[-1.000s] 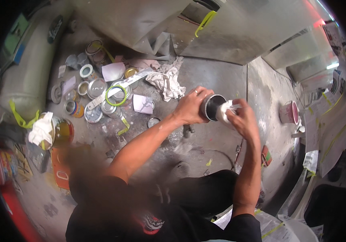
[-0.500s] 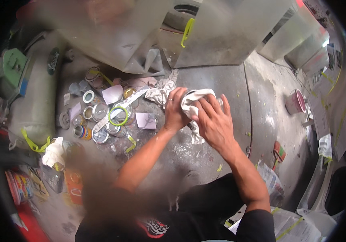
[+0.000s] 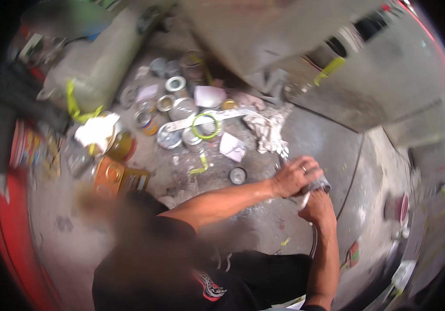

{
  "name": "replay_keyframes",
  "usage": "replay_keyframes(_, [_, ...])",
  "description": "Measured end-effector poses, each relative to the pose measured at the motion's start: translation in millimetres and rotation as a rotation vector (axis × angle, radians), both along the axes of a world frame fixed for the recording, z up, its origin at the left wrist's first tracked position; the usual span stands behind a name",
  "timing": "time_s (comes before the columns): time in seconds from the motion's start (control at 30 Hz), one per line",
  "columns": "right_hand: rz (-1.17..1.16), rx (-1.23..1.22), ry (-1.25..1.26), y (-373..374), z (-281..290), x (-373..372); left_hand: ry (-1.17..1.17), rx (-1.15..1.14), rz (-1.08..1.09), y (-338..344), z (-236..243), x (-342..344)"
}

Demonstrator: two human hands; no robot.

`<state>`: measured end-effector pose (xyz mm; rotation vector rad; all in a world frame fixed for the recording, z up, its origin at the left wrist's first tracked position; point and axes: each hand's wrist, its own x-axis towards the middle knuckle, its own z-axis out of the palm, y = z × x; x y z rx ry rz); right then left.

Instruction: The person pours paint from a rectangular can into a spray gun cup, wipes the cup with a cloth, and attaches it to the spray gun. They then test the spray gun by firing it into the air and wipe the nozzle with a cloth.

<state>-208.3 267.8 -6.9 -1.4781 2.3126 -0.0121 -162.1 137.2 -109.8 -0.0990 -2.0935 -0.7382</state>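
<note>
Over the floor right of the middle, my two hands meet at a small dark grey cylinder (image 3: 320, 184), which looks like a metal cup; motion blurs its detail. My left hand (image 3: 297, 175) is closed around its far left side. Just nearer, my right hand (image 3: 320, 208) is closed on a white rag (image 3: 304, 201) pressed against the cylinder. Most of the rag is hidden by the fingers. On the floor left of my hands lies a round dark lid or cap (image 3: 238, 175). A larger crumpled white cloth (image 3: 267, 129) lies beyond it.
Several paint cans (image 3: 184, 108) stand grouped at centre-left, with a white paint stick (image 3: 217, 118) and a green ring (image 3: 206, 126) on top. An orange tin (image 3: 109, 175) stands at left. A grey tank (image 3: 90, 67) lies behind. A pink bucket (image 3: 397, 208) is at right.
My view has turned left, so the cans appear further right. Both hands have shifted right and nearer. The rag is bunched smaller, the grey cylinder shows more, and the round lid has come into sight.
</note>
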Motion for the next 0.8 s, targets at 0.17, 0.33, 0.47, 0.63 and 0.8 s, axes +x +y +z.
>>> replay_keyframes(0.17, [-0.1, 0.053, -0.112, -11, 22, 10, 0.016, 0.058, 0.017, 2, -7, -3])
replay_keyframes(0.33, [-0.01, -0.156, 0.075, -17, 35, 17, 0.075, 0.079, 0.111, -5, 9, -8])
replay_keyframes(0.47, [-0.235, -0.08, -0.338, -14, 10, -2, 0.063, 0.014, 0.092, 7, 5, -8])
replay_keyframes(0.63, [-0.481, 0.108, -0.666, -2, -3, -24, -0.118, -0.04, 0.063, 23, -7, 1])
replay_keyframes(0.8, [-0.57, -0.153, -0.789, -2, -13, -21, -0.163, 0.018, 0.095, 27, -10, 7])
